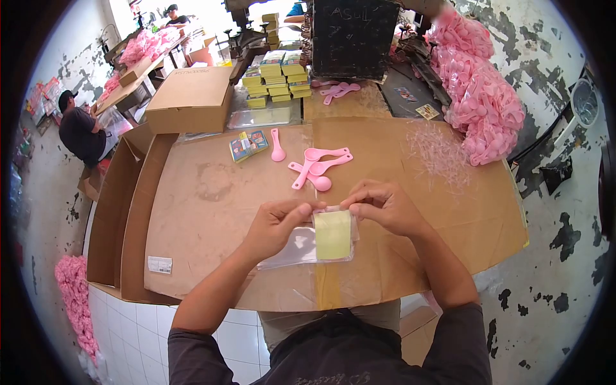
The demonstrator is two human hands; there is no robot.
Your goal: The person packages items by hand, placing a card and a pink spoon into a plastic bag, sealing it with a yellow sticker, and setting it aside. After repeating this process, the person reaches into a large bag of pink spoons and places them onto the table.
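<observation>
A clear plastic bag (335, 258) with a pale yellow card (333, 236) inside lies before me on the cardboard-covered table. My left hand (279, 221) pinches the bag's upper left corner, and my right hand (385, 208) pinches its upper right edge. Under it, to the left, are more flat clear bags (289, 251). Just beyond my fingers several pink plastic measuring spoons (314, 168) lie in a loose heap. One more pink spoon (277, 146) lies apart, beside a small bundle of printed cards (249, 146).
Stacks of card bundles (276, 77) stand at the back beside a closed cardboard box (190, 93). A black machine panel (355, 38) rises behind the table (212, 218). Large bags of pink spoons (478, 96) and clear plastic scraps (439, 154) are at right. Two people (82, 131) are at far left.
</observation>
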